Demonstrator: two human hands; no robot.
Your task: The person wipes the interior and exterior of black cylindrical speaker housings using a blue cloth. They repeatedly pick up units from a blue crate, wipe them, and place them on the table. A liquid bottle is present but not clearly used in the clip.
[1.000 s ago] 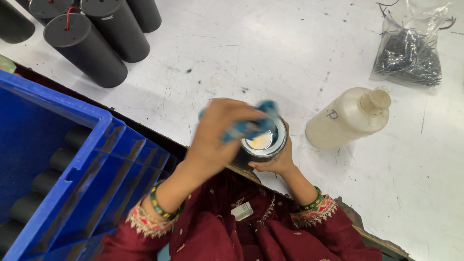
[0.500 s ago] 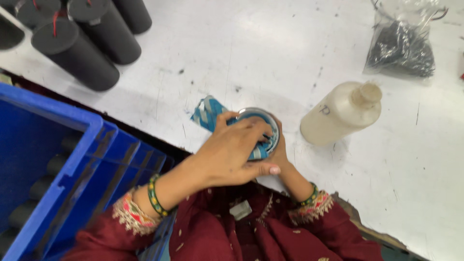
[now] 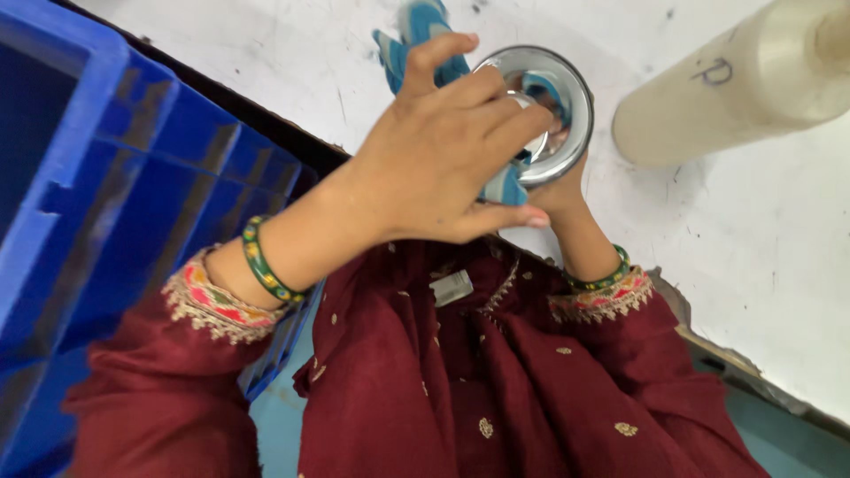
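Hands at a shiny round metal cup (image 3: 542,113), held just above the near edge of the white table (image 3: 266,53). Left hand (image 3: 443,150) over the cup's left side, fingers (image 3: 496,97) curled and clenched on a blue cloth (image 3: 423,31), pressing that cloth into the cup's open mouth; one end of the cloth sticking up and out beyond the cup's left rim, another bit showing below the cup under the thumb. Right hand (image 3: 558,190) directly under the cup, mostly hidden by it, gripping it from below; exact finger placement impossible to tell. Green bangle (image 3: 266,265) on the left wrist, well to the lower left of the cup; a second green bangle (image 3: 598,279) on the right wrist, just below the cup. Cream plastic bottle (image 3: 735,88) lying on the table just right of the cup, not touching it. Blue plastic crate (image 3: 106,177) far left of the cup, off the table's edge. Maroon embroidered garment (image 3: 496,381) below the cup, filling the lower part of the view.
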